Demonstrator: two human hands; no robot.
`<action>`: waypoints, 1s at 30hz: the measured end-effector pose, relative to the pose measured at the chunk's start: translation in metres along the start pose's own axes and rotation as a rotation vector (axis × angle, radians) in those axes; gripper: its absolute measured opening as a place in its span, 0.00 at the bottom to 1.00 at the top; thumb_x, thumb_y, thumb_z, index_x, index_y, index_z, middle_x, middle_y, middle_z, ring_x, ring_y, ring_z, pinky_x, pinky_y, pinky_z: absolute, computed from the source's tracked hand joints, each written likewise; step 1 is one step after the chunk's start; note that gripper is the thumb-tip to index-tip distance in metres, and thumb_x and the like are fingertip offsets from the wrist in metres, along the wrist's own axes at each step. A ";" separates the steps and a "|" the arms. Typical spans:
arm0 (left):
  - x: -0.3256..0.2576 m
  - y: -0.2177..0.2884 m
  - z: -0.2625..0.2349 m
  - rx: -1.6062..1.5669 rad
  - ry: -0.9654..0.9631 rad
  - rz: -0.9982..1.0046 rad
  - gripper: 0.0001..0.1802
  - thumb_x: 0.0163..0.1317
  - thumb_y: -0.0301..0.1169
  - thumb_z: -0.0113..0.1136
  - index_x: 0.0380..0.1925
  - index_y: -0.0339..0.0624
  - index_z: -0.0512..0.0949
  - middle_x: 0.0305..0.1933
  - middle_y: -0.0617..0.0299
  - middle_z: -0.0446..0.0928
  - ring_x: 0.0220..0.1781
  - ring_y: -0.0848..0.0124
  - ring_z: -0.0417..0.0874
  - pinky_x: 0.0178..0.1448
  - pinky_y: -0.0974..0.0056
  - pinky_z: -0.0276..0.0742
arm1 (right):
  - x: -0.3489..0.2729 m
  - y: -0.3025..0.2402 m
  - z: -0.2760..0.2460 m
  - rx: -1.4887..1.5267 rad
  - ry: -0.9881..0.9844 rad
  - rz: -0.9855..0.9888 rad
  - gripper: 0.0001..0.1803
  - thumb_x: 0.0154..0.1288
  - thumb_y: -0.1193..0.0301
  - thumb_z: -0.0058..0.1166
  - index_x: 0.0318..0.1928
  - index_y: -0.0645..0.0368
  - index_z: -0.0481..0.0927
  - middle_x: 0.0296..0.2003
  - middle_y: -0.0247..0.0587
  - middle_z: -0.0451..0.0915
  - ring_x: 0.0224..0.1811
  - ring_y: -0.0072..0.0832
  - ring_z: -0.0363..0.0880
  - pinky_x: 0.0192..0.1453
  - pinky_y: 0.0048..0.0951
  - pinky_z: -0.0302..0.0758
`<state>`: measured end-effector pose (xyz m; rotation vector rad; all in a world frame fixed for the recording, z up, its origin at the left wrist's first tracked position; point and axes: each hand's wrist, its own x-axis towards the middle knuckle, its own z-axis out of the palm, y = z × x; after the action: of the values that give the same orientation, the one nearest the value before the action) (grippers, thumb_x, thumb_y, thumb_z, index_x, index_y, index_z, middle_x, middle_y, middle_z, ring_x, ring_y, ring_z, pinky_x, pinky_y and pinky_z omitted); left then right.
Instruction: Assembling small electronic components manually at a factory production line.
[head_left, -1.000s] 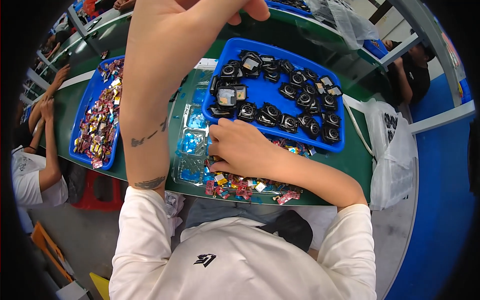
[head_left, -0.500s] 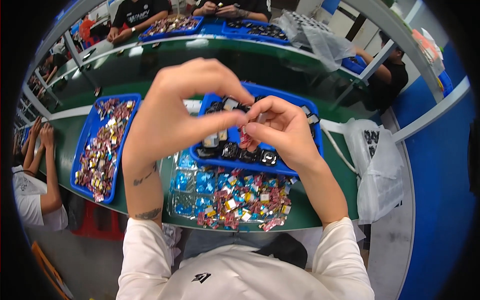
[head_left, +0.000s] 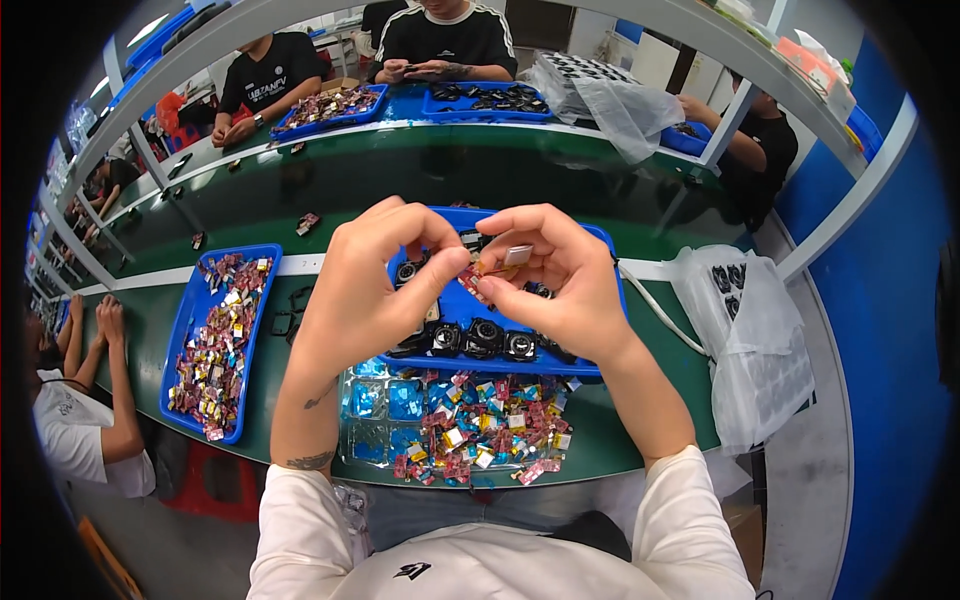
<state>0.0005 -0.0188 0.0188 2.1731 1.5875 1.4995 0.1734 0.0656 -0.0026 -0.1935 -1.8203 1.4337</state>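
Above a blue tray (head_left: 600, 235) of black square housings (head_left: 484, 338), both hands meet around a small red circuit board (head_left: 474, 284) with a silver-white square part (head_left: 518, 255) wired to it. My right hand (head_left: 575, 285) pinches the board between thumb and fingers, the silver part lying against its fingers. Thumb and index finger of my left hand (head_left: 375, 285) close together at the board's left edge; what exactly lies between the tips is partly hidden. Below the hands, a heap of similar red boards with white and yellow parts (head_left: 495, 430) lies beside a clear plastic blister tray (head_left: 368, 440).
A second blue tray (head_left: 262, 265) of red boards stands at the left, with black frames (head_left: 290, 315) beside it. Plastic-wrapped trays (head_left: 750, 350) sit at the right, by a white cable (head_left: 660, 310). A grey shelf frame (head_left: 740, 125) rises ahead. Co-workers sit across and left.
My left hand has come lower, and both hands now show more apart around the board. The silver part has come into plain sight. The view has tilted up, showing more of the far bench.
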 end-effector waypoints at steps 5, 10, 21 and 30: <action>0.001 -0.005 0.004 -0.230 -0.048 -0.259 0.06 0.52 0.26 0.64 0.27 0.35 0.78 0.28 0.59 0.78 0.33 0.71 0.77 0.39 0.69 0.71 | 0.003 0.007 -0.006 -0.208 0.047 -0.203 0.12 0.56 0.79 0.59 0.42 0.65 0.76 0.36 0.35 0.79 0.39 0.19 0.80 0.41 0.19 0.77; 0.007 0.010 0.000 -0.004 -0.044 0.168 0.12 0.39 0.25 0.70 0.27 0.44 0.80 0.47 0.61 0.77 0.49 0.62 0.73 0.49 0.61 0.72 | 0.008 0.005 -0.020 0.200 0.058 0.248 0.10 0.57 0.80 0.58 0.40 0.65 0.75 0.33 0.37 0.80 0.36 0.19 0.80 0.41 0.19 0.76; 0.010 -0.013 0.003 0.261 0.062 0.417 0.12 0.36 0.21 0.70 0.24 0.42 0.79 0.35 0.61 0.80 0.37 0.63 0.78 0.39 0.63 0.74 | 0.013 0.006 -0.021 -0.025 -0.004 0.385 0.12 0.67 0.67 0.52 0.40 0.64 0.80 0.34 0.40 0.82 0.32 0.20 0.80 0.32 0.20 0.76; -0.001 -0.014 0.004 0.021 -0.071 0.007 0.09 0.44 0.19 0.66 0.28 0.36 0.80 0.26 0.59 0.79 0.32 0.67 0.79 0.37 0.67 0.72 | 0.010 0.017 -0.019 -0.127 0.009 0.240 0.08 0.57 0.75 0.62 0.36 0.65 0.82 0.29 0.32 0.81 0.31 0.13 0.77 0.34 0.15 0.73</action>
<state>-0.0066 -0.0107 0.0085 2.2190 1.5824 1.3967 0.1733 0.0910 -0.0121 -0.4961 -1.9329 1.4759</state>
